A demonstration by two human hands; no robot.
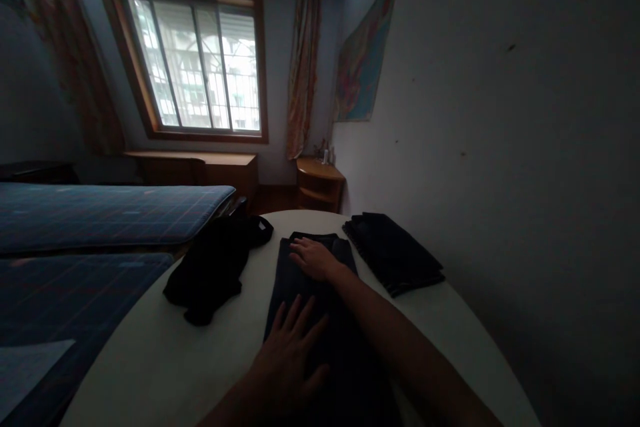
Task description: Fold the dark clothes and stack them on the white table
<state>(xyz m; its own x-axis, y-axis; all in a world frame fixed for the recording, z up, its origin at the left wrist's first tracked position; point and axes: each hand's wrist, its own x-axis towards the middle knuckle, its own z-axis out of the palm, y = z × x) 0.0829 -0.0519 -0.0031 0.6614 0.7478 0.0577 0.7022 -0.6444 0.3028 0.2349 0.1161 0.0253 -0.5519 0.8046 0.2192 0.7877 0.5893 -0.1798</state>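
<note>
A dark pair of trousers [345,333], folded lengthwise, lies on the round white table [165,367] and runs toward me. My right hand [315,258] rests on its far end, palm down with fingers stretched out to the left. Closer to me, my left hand [290,350] is spread over the left side of the same garment. Neither hand grips anything. Right of the trousers sits a folded dark garment [393,250]. A crumpled black garment [213,273] lies to the left, with a small pale tag near its far end.
Beds with blue plaid mattresses [100,213] stand left of the table. A white sheet [33,373] lies on the nearer one. A wooden desk [230,159] is under the window, and a corner shelf [320,170] stands beyond the table. The wall [500,200] runs along the right.
</note>
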